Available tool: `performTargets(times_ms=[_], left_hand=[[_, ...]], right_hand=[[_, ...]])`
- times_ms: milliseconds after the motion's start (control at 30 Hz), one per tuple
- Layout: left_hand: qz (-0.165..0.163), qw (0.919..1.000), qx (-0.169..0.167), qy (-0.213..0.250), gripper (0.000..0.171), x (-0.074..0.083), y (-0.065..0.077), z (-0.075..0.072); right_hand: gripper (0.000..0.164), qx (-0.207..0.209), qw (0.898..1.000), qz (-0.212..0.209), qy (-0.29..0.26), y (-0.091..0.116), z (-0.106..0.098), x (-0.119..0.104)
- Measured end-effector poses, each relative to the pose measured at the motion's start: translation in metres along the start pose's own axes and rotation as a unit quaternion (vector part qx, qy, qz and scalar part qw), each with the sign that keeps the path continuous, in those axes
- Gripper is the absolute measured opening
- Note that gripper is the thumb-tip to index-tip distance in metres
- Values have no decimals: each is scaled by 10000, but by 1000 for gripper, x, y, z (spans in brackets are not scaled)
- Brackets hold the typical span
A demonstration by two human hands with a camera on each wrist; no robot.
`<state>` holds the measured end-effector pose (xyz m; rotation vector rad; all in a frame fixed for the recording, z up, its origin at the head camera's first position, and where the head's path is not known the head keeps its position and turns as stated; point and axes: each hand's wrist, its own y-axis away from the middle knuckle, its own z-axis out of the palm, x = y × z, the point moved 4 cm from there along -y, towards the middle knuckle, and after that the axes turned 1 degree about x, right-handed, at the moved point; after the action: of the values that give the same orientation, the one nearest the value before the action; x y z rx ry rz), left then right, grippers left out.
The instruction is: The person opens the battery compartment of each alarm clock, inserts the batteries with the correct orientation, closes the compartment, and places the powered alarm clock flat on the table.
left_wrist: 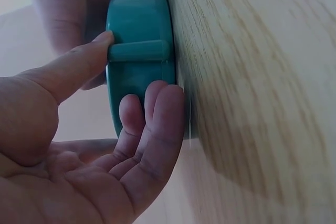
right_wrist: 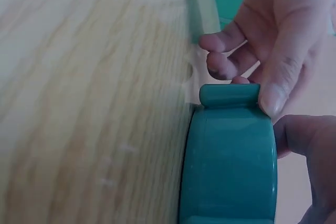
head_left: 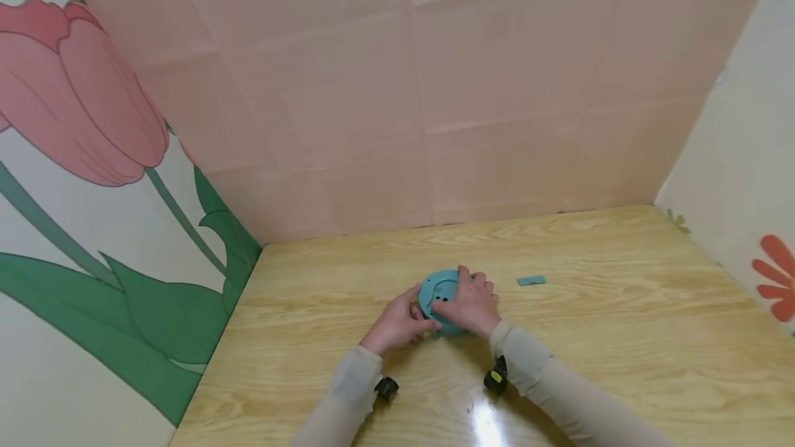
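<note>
A round teal plastic case (head_left: 442,281), with raised ribs along its side wall, lies flat on the wooden table. Its upper face shows a recessed area with several small dark holes. My left hand (head_left: 400,323) holds the near left of the case, thumb on the top edge and fingers bent against the side, as the left wrist view shows. From the right, my right hand (head_left: 475,305) grips it, fingers over the far right rim and thumb reaching across the recess. That hand hides the right part of the case.
A small flat teal piece (head_left: 531,281), like a cover, lies on the table (head_left: 621,336) to the right of the case. Behind the table stands a pink-covered wall (head_left: 497,123). Painted walls rise on both sides.
</note>
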<state>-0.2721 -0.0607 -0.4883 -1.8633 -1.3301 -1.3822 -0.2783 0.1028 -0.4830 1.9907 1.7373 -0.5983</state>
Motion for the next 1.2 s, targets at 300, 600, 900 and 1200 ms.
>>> performTargets(times_ms=[300,600,900,1200], left_hand=[[-25,9999,129,-112,87,1,-7,1],[-12,9996,203,-181,90,0,-11,1],[-73,9992,249,-294,91,2,-11,3],[-120,9993,256,-264,91,3,-12,1]], right_hand=[[85,410,9971,-487,407,3,-11,-12],[101,278,9981,-336,442,-3,-8,-15],[96,199,9984,-252,458,-6,-8,-12],[96,-88,9989,-265,367,-12,-9,-10]])
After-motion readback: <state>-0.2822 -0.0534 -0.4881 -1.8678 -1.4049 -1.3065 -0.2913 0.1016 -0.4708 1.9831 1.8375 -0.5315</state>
